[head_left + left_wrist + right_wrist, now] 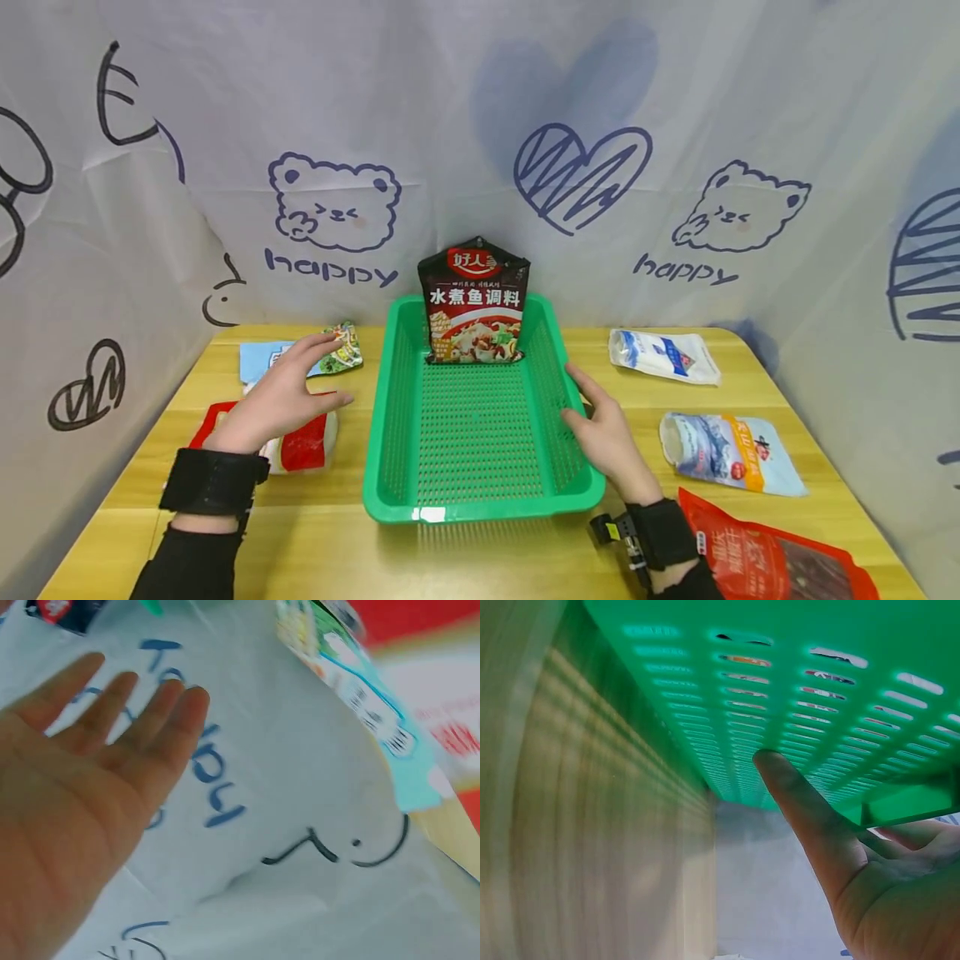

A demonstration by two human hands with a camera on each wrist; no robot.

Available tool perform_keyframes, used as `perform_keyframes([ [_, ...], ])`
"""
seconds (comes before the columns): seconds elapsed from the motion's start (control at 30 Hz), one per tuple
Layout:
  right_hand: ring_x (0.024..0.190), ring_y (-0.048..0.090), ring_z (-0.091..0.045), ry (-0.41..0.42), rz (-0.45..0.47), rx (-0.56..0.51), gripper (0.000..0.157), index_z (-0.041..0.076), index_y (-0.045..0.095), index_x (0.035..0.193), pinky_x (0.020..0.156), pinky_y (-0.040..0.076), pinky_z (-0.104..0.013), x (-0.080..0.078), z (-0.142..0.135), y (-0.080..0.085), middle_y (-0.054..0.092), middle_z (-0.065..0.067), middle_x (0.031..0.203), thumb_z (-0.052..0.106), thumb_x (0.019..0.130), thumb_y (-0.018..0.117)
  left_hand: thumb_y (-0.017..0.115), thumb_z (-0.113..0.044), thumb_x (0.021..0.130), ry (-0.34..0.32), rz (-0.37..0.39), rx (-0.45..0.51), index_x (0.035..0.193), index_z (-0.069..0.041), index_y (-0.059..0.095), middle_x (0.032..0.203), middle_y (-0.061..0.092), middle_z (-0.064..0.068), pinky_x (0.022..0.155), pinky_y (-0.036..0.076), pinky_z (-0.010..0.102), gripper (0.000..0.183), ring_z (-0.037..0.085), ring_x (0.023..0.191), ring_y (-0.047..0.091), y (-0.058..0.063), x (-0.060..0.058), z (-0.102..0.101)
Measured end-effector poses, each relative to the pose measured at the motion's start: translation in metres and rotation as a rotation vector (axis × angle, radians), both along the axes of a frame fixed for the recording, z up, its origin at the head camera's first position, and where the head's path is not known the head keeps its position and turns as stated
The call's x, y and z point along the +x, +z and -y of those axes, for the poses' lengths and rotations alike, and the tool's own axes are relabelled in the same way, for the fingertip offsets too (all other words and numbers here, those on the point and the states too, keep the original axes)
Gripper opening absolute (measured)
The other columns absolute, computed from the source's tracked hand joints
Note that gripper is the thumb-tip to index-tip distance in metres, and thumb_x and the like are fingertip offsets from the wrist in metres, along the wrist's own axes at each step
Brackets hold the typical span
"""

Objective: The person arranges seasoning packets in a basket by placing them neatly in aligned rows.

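Currently, the green rectangular plastic basket with perforated walls (pixel 525 507) sits at the middle of the yellow wood-grain table (pixel 315 542), its long sides running away from the person; whether its base lies flat on the tabletop, I cannot tell. At its far end, a dark brown and red seasoning packet with white Chinese lettering (pixel 476 321) leans upright against the end wall. The right hand (pixel 611 437) holds the basket's right side across the rim, one digit lying along the outer face of the slotted wall (the right wrist view shows this from low down) and others over the edge. The left hand (pixel 281 404) hovers to the left, well apart from the basket, its fingers extended and loosely parted, the thumb spread away, holding nothing. Beneath and beyond it lie a light blue and green packet (pixel 258 360) and a red and white bag (pixel 307 446), both partly hidden by the hand. Along the right side, from far to near, lie a white and blue pouch (pixel 667 357), a pale blue pouch with an orange band (pixel 731 452) and a glossy red pouch (pixel 757 546). Behind everything hangs a white cloth printed with bears and hearts (pixel 450 125).
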State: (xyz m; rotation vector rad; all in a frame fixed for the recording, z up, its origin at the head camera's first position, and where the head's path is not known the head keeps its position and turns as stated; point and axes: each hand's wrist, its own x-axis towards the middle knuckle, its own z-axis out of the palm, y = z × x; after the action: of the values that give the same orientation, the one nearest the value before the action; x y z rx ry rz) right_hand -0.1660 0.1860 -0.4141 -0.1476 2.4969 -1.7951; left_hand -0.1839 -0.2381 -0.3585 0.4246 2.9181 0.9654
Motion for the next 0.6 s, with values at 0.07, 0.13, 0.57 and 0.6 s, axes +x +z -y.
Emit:
perform_keyframes([
  [0.07, 0.131, 0.056, -0.048, -0.004, -0.001, -0.002, 0.069, 0.008, 0.03, 0.164, 0.092, 0.059, -0.047, 0.0, 0.0, -0.001, 0.03, -0.024, 0.166, -0.001, 0.1, 0.055, 0.083, -0.021, 0.089, -0.025, 0.022, -0.015, 0.155, 0.002, 0.042, 0.162, 0.032, 0.026, 0.113, 0.034, 0.07, 0.081, 0.053, 0.145, 0.031, -0.003, -0.004, 0.009],
  [0.13, 0.128, 0.058, -0.047, -0.008, -0.002, -0.003, 0.069, 0.009, 0.031, 0.164, 0.089, 0.06, -0.045, 0.0, 0.0, -0.002, 0.031, -0.024, 0.166, -0.001, 0.1, 0.055, 0.085, -0.022, 0.088, -0.05, 0.049, -0.025, 0.156, 0.002, 0.042, 0.162, 0.03, 0.027, 0.112, 0.036, 0.07, 0.084, 0.054, 0.145, 0.029, -0.008, -0.007, 0.017],
  [0.57, 0.126, 0.059, -0.047, -0.024, -0.002, -0.003, 0.069, 0.009, 0.032, 0.163, 0.088, 0.06, -0.044, 0.001, 0.001, -0.006, 0.033, -0.025, 0.164, -0.001, 0.099, 0.055, 0.094, -0.022, 0.074, -0.091, 0.221, -0.143, 0.152, 0.003, 0.045, 0.155, 0.038, 0.035, 0.108, 0.035, 0.076, 0.096, 0.058, 0.14, 0.031, -0.03, -0.028, 0.053],
  [0.6, 0.126, 0.059, -0.047, -0.024, -0.003, 0.001, 0.069, 0.009, 0.032, 0.163, 0.088, 0.06, -0.044, 0.001, 0.001, -0.006, 0.033, -0.025, 0.164, -0.001, 0.099, 0.055, 0.095, -0.024, 0.074, -0.081, 0.243, -0.156, 0.153, 0.002, 0.045, 0.155, 0.038, 0.036, 0.108, 0.034, 0.076, 0.097, 0.058, 0.14, 0.032, -0.03, -0.029, 0.055],
])
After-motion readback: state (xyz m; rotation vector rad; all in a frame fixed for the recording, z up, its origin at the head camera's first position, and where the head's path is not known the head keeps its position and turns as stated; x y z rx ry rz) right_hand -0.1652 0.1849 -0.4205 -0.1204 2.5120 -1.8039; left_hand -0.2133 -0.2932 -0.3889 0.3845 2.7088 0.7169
